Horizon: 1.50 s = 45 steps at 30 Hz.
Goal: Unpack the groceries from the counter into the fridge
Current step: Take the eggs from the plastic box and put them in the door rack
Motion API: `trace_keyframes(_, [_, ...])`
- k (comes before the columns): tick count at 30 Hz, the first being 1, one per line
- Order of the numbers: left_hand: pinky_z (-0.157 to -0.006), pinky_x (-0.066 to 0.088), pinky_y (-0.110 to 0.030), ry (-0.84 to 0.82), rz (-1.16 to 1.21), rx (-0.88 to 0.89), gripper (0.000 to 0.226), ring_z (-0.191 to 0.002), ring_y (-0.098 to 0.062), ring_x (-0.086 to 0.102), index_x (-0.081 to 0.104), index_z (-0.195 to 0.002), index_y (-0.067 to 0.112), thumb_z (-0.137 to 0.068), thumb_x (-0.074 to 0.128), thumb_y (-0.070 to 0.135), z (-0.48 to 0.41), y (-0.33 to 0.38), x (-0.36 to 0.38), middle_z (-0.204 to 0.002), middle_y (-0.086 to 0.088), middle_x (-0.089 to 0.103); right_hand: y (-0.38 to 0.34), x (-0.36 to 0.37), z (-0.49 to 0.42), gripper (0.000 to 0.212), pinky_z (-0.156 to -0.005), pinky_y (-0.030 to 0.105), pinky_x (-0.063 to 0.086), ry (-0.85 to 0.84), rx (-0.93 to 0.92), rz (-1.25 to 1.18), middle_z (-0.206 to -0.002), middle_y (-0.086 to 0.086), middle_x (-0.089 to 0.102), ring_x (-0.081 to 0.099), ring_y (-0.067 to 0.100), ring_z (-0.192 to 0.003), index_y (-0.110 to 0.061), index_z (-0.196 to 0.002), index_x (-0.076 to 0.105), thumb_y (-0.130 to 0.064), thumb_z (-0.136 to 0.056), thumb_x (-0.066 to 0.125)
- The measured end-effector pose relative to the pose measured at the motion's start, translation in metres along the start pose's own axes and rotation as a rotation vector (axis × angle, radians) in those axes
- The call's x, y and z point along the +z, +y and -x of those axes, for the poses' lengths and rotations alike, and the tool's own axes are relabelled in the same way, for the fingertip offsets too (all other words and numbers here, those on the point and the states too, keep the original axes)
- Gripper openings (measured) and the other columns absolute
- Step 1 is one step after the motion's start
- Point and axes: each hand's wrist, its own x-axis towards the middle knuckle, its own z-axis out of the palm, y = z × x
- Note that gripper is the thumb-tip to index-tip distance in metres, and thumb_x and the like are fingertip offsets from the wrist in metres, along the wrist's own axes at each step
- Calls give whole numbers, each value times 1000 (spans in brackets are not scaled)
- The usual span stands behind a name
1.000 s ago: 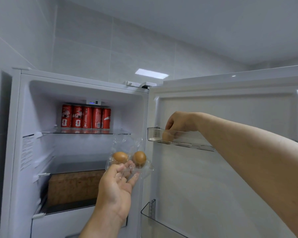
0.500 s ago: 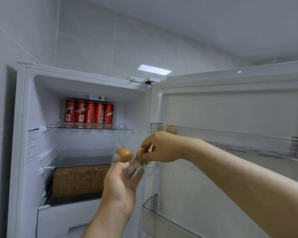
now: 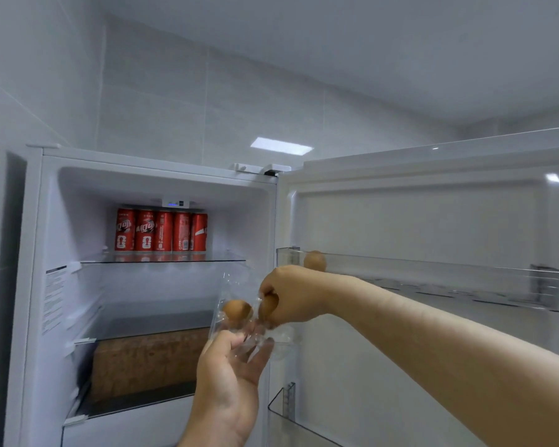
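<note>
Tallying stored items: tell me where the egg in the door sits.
Head view, right of centre: the egg sits at the left end of the clear top door bin, just above the right hand.

Door bin (image 3: 449, 275): one egg (image 3: 315, 260) at left end, rest free; cans (image 3: 160, 230) crowd shelf rear.

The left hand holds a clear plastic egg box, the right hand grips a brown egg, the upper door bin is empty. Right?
No: the head view shows one brown egg in the clear upper door bin. The left hand holds the clear plastic egg box; the right hand grips a second egg.
</note>
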Motion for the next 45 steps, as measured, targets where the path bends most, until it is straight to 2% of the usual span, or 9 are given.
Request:
trace_keyframes(4, [-79, 54, -44, -1, 11, 0, 38, -100, -34, 60, 59, -124, 1, -91, 40, 2, -2, 3, 7, -113, -25, 64, 4, -20, 9, 37, -85, 43, 54, 132, 16, -27, -97, 1, 70, 65, 23, -93, -17, -97, 66, -39, -67, 63])
trace_keyframes(8, [-90, 52, -46, -17, 13, -10, 30, -101, -32, 63, 63, -112, -1, -89, 44, 3, -6, 3, 8, -105, -21, 65, 15, -58, 23, 40, -90, 44, 53, 235, 3, -157, -112, 15, 65, 59, 30, -103, -1, -109, 62, -18, -74, 69])
trace_keyframes(13, [-99, 48, -51, -49, 24, -9, 28, -87, -28, 62, 59, -113, -1, -90, 43, 3, -8, 1, 11, -99, -20, 62, 52, -111, 34, 40, -75, 22, 52, 360, 126, -135, -96, -11, 66, 63, 12, -89, -21, -110, 67, -19, -71, 79])
trace_keyframes(18, [-100, 46, -52, -41, 29, -18, 32, -111, -33, 61, 59, -117, -2, -91, 40, 2, -13, -1, 12, -120, -24, 62, 89, -117, 32, 39, -61, 21, 46, 195, 258, -17, -97, -8, 66, 62, 8, -83, -25, -107, 61, -22, -73, 79])
trace_keyframes(24, [-102, 43, -54, -30, 33, -28, 26, -116, -34, 58, 58, -109, 1, -92, 38, 1, -14, -1, 10, -122, -27, 60, 105, -99, 11, 27, -64, 22, 51, 35, 293, 11, -95, -4, 70, 68, 13, -80, -23, -96, 65, -29, -73, 77])
trace_keyframes(31, [-98, 46, -52, -31, 43, -13, 24, -112, -31, 60, 58, -103, 2, -91, 36, 0, -14, 1, 8, -110, -23, 62, 112, -87, 2, 29, -71, 28, 52, -62, 296, 94, -92, -8, 66, 61, 14, -80, -25, -90, 66, -36, -70, 84])
trace_keyframes(36, [-96, 47, -51, -36, 44, -16, 25, -109, -30, 61, 58, -102, 2, -92, 36, 0, -14, -1, 6, -113, -24, 61, 118, -85, 1, 31, -64, 21, 45, -96, 288, 73, -92, -8, 65, 57, 9, -74, -23, -97, 66, -33, -74, 84])
trace_keyframes(41, [-95, 47, -49, -52, 17, -14, 22, -100, -28, 62, 58, -96, 4, -92, 36, 0, -14, -3, 9, -104, -20, 61, 114, -91, 5, 33, -72, 25, 54, -120, 305, 38, -103, -3, 66, 61, 12, -77, -20, -104, 65, -31, -78, 81])
trace_keyframes(45, [-97, 48, -48, -90, -4, -24, 25, -96, -29, 62, 60, -107, 1, -91, 41, 2, -16, -1, 7, -105, -21, 63, 77, -106, 20, 22, -69, 25, 48, 231, 168, 155, -97, -6, 65, 62, 16, -83, -20, -100, 64, -34, -85, 71])
